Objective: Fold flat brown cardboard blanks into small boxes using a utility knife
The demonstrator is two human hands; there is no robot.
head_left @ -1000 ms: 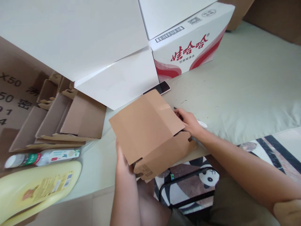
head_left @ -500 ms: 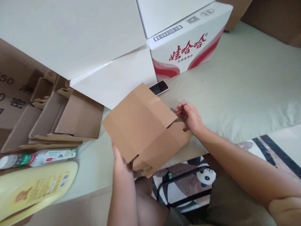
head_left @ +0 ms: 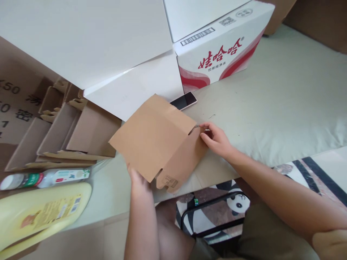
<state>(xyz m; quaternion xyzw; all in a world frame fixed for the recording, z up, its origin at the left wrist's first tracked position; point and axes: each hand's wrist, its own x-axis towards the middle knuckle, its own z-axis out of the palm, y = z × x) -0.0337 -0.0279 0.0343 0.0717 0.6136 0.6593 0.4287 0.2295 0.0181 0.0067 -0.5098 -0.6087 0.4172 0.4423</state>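
A brown cardboard box (head_left: 151,135), partly folded with side flaps and slots showing, lies tilted over the pale green surface in front of me. My left hand (head_left: 138,179) grips its near left edge; most of those fingers are hidden under the cardboard. At the right end, my right hand (head_left: 216,139) pinches the side flap (head_left: 187,155) near a slot, thumb on the near side and index finger along the top. A small printed label shows on the flap's lower corner.
Behind the box lies a phone (head_left: 184,101), beside white cartons (head_left: 135,85) and a red-and-white water carton (head_left: 225,61). To the left stand folded brown boxes (head_left: 89,128), a clear bottle (head_left: 46,178) and a yellow jug (head_left: 51,213). A panda-print stool (head_left: 211,216) is below.
My right hand has come down and closed on the box's right flap, which now stands folded in more. The box has shifted slightly left, with my left hand still on it.
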